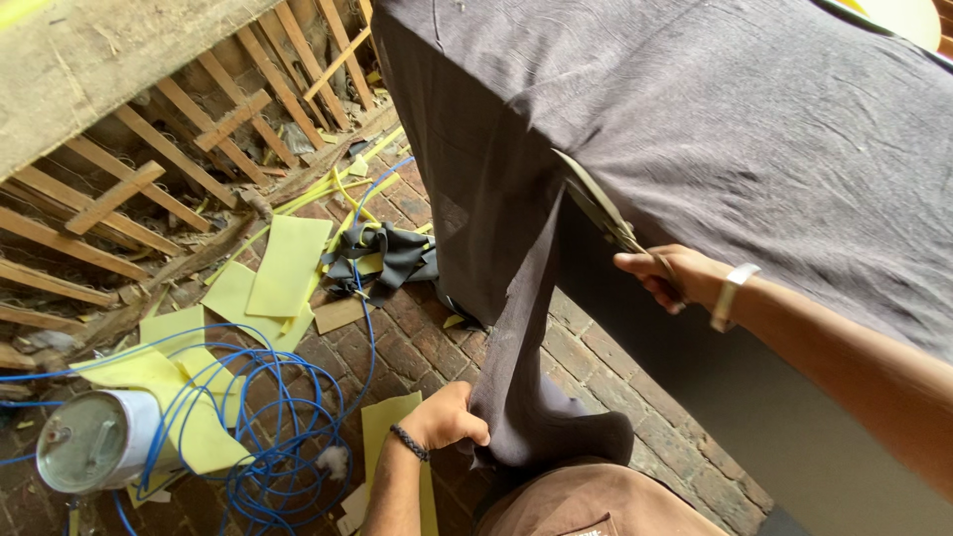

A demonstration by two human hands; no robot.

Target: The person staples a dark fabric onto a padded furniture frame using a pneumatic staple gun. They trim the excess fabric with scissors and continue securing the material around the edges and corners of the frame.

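Note:
A large dark grey cloth point(715, 139) covers a table or block on the right and hangs over its edge. My left hand point(449, 417), with a braided wristband, grips a hanging strip of that cloth point(516, 337) low down and pulls it taut. My right hand point(667, 276), with a white wristband, holds scissors point(601, 208) whose blades are in the cloth at the table's edge, where a slit separates the strip from the rest.
The floor is red brick point(417, 347). Yellow foam sheets point(288, 263), a tangle of blue cable point(268, 417), a metal can point(94, 442) and a dark cloth scrap point(392, 253) lie on it. Wooden slats point(149, 169) lean at the upper left.

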